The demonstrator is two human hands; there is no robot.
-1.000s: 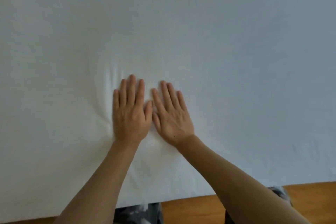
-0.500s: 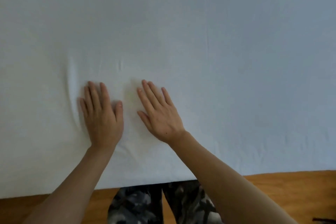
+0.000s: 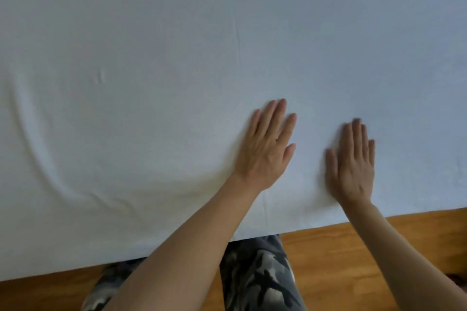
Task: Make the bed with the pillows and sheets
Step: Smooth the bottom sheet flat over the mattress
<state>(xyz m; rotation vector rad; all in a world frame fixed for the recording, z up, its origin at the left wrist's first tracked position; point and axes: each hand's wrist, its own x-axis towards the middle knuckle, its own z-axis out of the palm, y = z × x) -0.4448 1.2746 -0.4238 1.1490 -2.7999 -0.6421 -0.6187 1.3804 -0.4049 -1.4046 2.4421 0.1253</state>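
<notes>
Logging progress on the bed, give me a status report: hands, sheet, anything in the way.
Left hand and right hand flat, pressing white sheet. Curved wrinkle left of the hands. Nothing in the way; no pillows in view.

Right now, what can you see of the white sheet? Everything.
The white sheet is plain, soft-looking cloth spread flat over the bed, filling most of the view. Its near edge hangs above the wooden floor. Curved wrinkles remain at left, a faint crease up the middle. The left hand and right hand press flat on it.
</notes>
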